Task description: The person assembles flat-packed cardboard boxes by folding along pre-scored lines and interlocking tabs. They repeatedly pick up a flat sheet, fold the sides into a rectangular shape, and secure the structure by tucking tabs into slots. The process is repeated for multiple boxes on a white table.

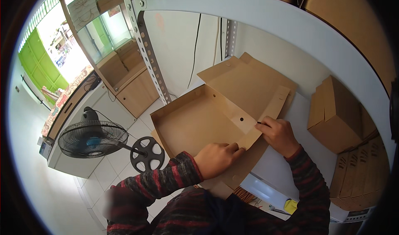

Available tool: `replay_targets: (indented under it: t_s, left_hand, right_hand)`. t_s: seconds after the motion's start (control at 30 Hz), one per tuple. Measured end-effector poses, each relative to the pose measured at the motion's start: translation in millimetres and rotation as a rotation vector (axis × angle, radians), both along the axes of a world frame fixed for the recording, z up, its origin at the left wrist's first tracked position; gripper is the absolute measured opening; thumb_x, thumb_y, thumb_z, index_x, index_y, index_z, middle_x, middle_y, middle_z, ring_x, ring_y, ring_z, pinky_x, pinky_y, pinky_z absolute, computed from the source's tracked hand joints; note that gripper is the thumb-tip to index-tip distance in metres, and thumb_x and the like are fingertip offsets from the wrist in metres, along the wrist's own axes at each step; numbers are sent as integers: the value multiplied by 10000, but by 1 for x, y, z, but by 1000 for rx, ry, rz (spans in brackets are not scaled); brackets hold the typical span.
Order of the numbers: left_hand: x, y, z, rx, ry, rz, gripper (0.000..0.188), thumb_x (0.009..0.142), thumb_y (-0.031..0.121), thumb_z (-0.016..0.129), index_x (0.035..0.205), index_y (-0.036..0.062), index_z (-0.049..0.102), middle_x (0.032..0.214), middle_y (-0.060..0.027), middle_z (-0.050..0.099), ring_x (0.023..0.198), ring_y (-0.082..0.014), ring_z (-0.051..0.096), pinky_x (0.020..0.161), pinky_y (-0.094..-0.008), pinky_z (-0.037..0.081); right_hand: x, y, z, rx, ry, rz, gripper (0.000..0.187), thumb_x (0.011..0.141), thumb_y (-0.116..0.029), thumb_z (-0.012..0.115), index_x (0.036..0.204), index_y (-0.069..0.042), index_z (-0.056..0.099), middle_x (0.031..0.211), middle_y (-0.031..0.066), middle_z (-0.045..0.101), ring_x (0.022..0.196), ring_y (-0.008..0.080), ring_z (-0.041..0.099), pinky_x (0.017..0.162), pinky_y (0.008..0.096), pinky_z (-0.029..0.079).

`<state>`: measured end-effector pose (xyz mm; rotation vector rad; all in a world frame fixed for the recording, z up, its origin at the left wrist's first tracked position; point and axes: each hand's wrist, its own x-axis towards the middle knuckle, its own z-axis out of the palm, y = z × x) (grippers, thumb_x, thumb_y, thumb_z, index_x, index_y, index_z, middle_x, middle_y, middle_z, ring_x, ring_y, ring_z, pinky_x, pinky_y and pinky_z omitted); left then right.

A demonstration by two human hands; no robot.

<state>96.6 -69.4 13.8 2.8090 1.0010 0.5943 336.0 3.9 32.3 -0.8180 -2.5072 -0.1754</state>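
A brown cardboard box (pixel 189 125) lies open in front of me, its lid (pixel 249 79) folded back to the far right. Two dark round holes show in the wall on the lid side. My left hand (pixel 218 159) has its fingers curled over the near right wall of the box. At the right corner, my right hand (pixel 277 136) is closed in a pinch, and a small black piece (pixel 259 123) pokes out at its fingertips. What kind of piece it is, I cannot tell. Under the box, more flat brown cardboard (pixel 239 171) sticks out toward me.
The white shelf surface (pixel 270 166) bears the box, between perforated metal posts (pixel 151 58). A closed carton (pixel 332 110) and stacked flat cardboard (pixel 357 172) stand at the right. A black fan (pixel 93 139) stands on the left, near a glass-fronted cabinet (pixel 110 39). A white beam (pixel 249 12) crosses above.
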Motion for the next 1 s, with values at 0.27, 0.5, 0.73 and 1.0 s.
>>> replay_targets:
  t_s: [0.27,0.5,0.73,1.0]
  left_hand:
    - [-4,0,8,-5,19,-7,375,814,100,553,1183,35,581,862,-102,622,685,-234,671,595,-342,552]
    - [4,-4,1,70,89,-29,370,821,110,560,1178,18,588,870,-103,627,712,-223,678,604,-315,552]
    - [-4,11,0,-408,-252,-80,253,917,130,559,1122,-16,592,1031,-159,659,831,-306,671,736,-387,546]
    - [4,24,12,-395,-348,188,170,861,139,648,941,3,585,854,-156,647,769,-309,657,691,-379,532]
  right_hand:
    - [6,9,-4,-87,64,-11,180,721,8,665,869,-84,710,819,45,621,656,241,633,588,343,515]
    - [6,12,-4,-130,57,-37,153,736,-4,650,862,-73,704,838,48,634,679,254,645,590,345,521]
    - [-21,-19,6,113,-65,-57,55,734,-14,608,759,-28,561,817,95,570,614,235,616,540,327,511]
    - [-30,-33,-4,74,-45,47,74,735,-15,611,771,-25,547,835,116,567,624,237,622,534,325,519]
